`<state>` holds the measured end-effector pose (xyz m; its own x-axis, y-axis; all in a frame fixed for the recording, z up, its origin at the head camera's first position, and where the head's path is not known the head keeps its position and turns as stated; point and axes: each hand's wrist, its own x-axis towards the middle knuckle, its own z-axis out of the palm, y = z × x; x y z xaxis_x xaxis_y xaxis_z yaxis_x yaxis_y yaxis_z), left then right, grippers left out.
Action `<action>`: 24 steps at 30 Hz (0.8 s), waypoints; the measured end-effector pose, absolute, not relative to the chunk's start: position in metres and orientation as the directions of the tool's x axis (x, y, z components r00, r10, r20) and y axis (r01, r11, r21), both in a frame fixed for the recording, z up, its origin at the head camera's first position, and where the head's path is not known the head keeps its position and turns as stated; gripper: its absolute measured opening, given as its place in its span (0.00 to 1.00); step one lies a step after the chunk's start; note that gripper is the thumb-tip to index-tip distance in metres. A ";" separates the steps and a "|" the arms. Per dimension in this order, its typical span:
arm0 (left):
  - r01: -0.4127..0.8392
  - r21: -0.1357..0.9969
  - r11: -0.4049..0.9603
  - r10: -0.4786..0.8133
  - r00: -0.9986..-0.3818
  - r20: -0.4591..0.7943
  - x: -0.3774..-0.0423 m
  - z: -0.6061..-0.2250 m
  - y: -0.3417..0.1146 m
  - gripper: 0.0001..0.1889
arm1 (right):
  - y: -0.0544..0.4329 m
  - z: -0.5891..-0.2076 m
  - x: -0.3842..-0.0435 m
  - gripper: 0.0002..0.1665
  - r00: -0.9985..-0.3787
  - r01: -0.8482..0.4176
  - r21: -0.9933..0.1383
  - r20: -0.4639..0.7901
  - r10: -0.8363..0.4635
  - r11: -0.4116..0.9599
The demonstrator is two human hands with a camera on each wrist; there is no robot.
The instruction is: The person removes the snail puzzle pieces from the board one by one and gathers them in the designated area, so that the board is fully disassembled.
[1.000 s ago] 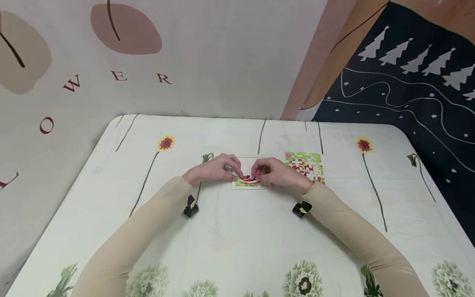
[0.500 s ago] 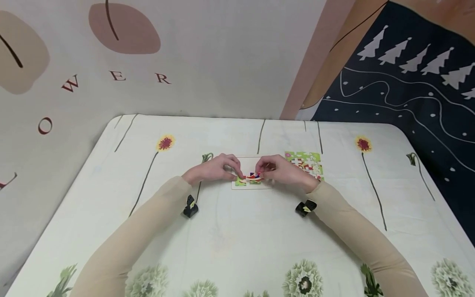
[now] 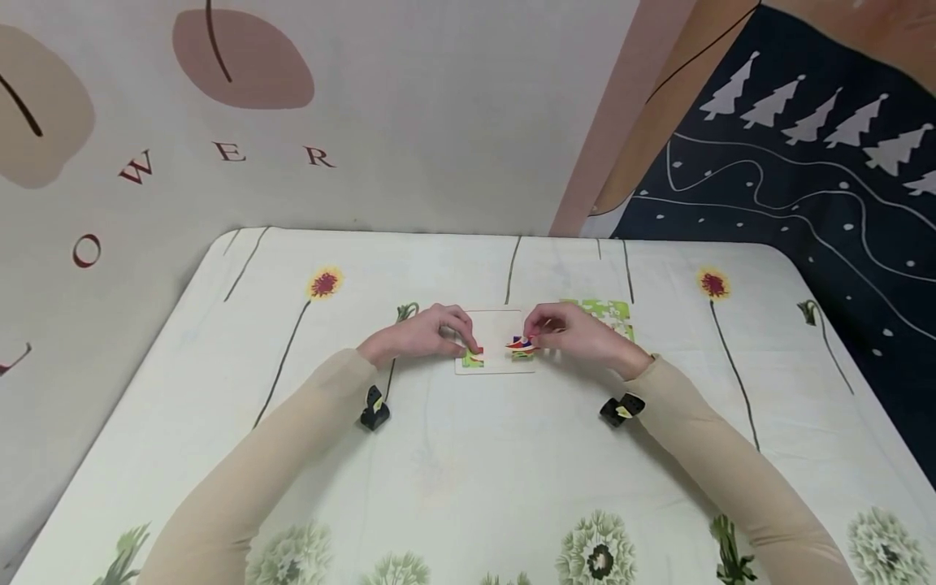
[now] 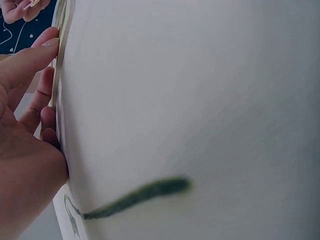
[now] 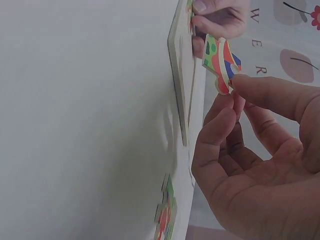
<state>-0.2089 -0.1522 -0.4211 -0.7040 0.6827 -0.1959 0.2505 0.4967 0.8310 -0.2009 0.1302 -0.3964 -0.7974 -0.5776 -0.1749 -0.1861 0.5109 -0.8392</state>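
A puzzle piece [image 5: 220, 65] in red, blue, white and green is pinched between the thumb and fingers of my right hand [image 3: 570, 335]. It is raised over the right part of a pale, thin puzzle board [image 3: 491, 327]. My left hand [image 3: 433, 331] stays at the board's left side, fingertips on a green and red puzzle piece [image 3: 473, 361] that lies in the lower left corner. In the left wrist view, the left fingers [image 4: 37, 57] meet the board's edge, and the other fingers bend loosely.
A block of several green, white and red puzzle pieces [image 3: 607, 310] lies right of the board, partly covered by the right hand. A white flowered cloth [image 3: 439, 471] covers the table. Behind it hangs a pale printed backdrop [image 3: 439, 122].
My right hand has moved right with the pinched piece, lifting it away from the corner piece. The left hand has stayed in place. More bare board shows between the hands.
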 end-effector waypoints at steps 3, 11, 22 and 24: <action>0.250 0.831 0.497 0.684 -0.703 -0.197 -0.209 -0.422 -0.153 0.11 | 0.137 -0.397 -0.201 0.08 -0.807 -0.180 -0.835 -0.177 -0.564 0.519; 0.262 0.838 0.480 0.694 -0.698 -0.179 -0.209 -0.423 -0.153 0.10 | 0.155 -0.391 -0.201 0.07 -0.827 -0.178 -0.820 -0.175 -0.534 0.544; 0.252 0.845 0.472 0.691 -0.701 -0.177 -0.209 -0.422 -0.154 0.10 | 0.176 -0.390 -0.202 0.05 -0.834 -0.159 -0.802 -0.203 -0.513 0.576; 0.252 0.845 0.471 0.693 -0.699 -0.177 -0.209 -0.423 -0.154 0.10 | 0.181 -0.390 -0.201 0.06 -0.832 -0.151 -0.803 -0.212 -0.512 0.577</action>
